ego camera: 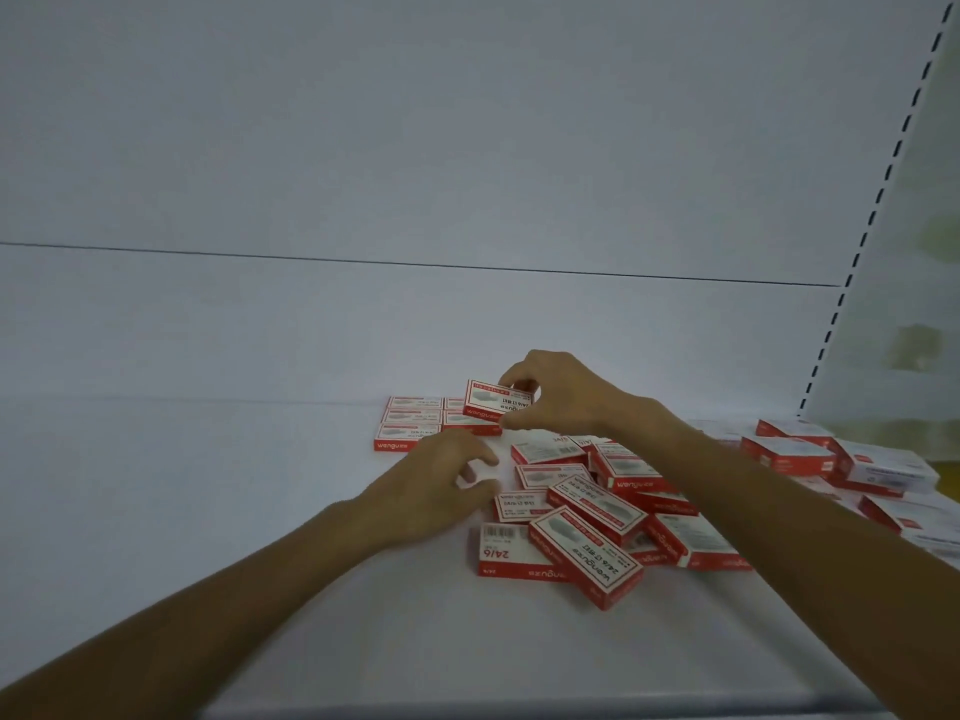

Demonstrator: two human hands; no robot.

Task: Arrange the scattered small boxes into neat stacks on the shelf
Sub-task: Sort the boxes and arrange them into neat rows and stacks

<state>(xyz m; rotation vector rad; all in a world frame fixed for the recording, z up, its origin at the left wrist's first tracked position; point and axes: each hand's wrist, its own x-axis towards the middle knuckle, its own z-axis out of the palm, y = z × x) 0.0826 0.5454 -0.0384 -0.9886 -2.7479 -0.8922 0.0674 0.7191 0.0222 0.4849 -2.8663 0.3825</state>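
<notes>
Your right hand [558, 394] reaches forward over the shelf [260, 537], with the arm coming in from the lower right and the wrist bent a little down. Its grip is closed around one small box [493, 405]: the thumb is on the near edge and the fingers are curled over the far edge, so the box is pinched between them. Your left hand [441, 485] lies lower and nearer to you, palm down on the shelf, with the fingers loosely curled and nothing in its grip. The shelf is a plain white board, and behind it stands a white back panel [415, 148] with one thin horizontal seam. At the right side a white upright [883, 174] with a row of dark slots goes up at a slant. The light is dim and bluish. The box in your right grip is red and white, it is tilted, and it hangs just over the neat stacks [415, 423] that stand in rows at the back of the shelf, close to the panel. The scattered boxes [597, 511] lie in a loose heap under and beside your right forearm, some flat and some leaning on others, and the fingertips of your left hand are just beside the nearest of them. More boxes [831, 459] lie further right, partly blurred
</notes>
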